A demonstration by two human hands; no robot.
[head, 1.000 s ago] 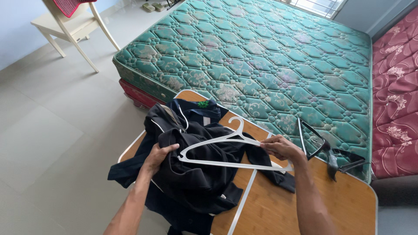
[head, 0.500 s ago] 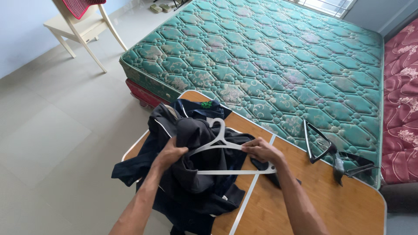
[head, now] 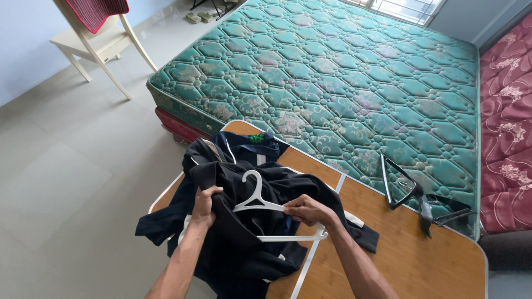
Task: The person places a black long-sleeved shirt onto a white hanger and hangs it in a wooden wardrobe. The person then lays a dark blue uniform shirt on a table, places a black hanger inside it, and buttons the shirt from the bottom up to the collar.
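From the head camera, you are looking down at a wooden folding table point(head: 399, 260) with a pale rim, pushed up against the corner of a green quilted mattress point(head: 343, 72). A dark garment point(head: 244, 221) lies heaped on the table's left half, with part of it spilling over the left edge and a navy collar with a small green patch showing at its far end. Your left hand point(head: 204, 204) has its fingers clenched on a fold of the dark garment, bunching the cloth upward. Your right hand point(head: 308, 210) has its fingers closed around the right shoulder of a white plastic hanger point(head: 272, 213). The hanger lies on top of the garment, hook pointing away from you, its left shoulder tucked under the fold your left hand grips and its bottom bar running just below your right hand. On the right half of the table, well apart from your hands, two black hangers point(head: 413, 191) lie near the mattress edge. A red patterned mattress point(head: 507, 122) stands to the right, and a white wooden chair point(head: 102, 47) with a red cloth point(head: 97, 10) draped on it is on the grey tiled floor point(head: 72, 166) at upper left.
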